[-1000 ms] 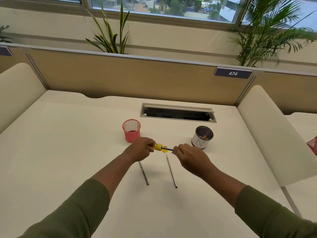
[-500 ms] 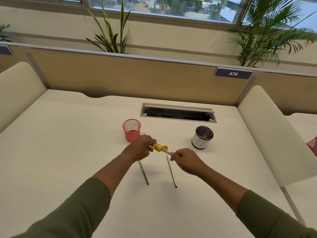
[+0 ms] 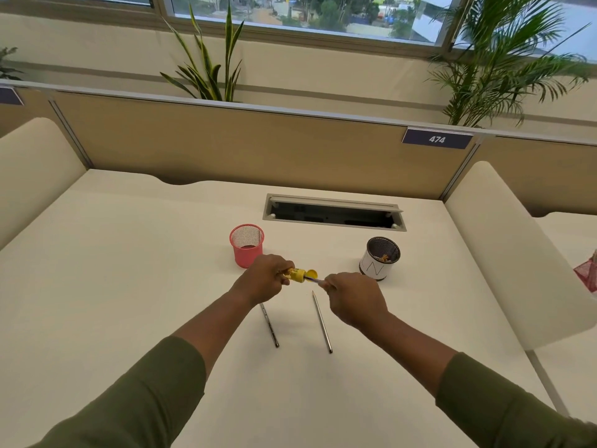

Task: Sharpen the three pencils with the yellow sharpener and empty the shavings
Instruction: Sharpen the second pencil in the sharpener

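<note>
My left hand grips the yellow sharpener above the desk, its round lid hanging open at the right end. My right hand pinches a pencil whose tip is pushed into the sharpener; most of its shaft is hidden in my fingers. Two other pencils lie on the desk below: a dark one partly under my left wrist, and a grey one with a pointed tip facing away from me.
A pink mesh cup stands just behind my left hand. A white-and-black cup with shavings inside stands behind my right hand. An open cable slot lies further back. Padded dividers flank the white desk.
My right hand has turned on the pencil in the sharpener, dipping and then rising level again. The sharpener stays in my left hand; the two loose pencils have not moved.
</note>
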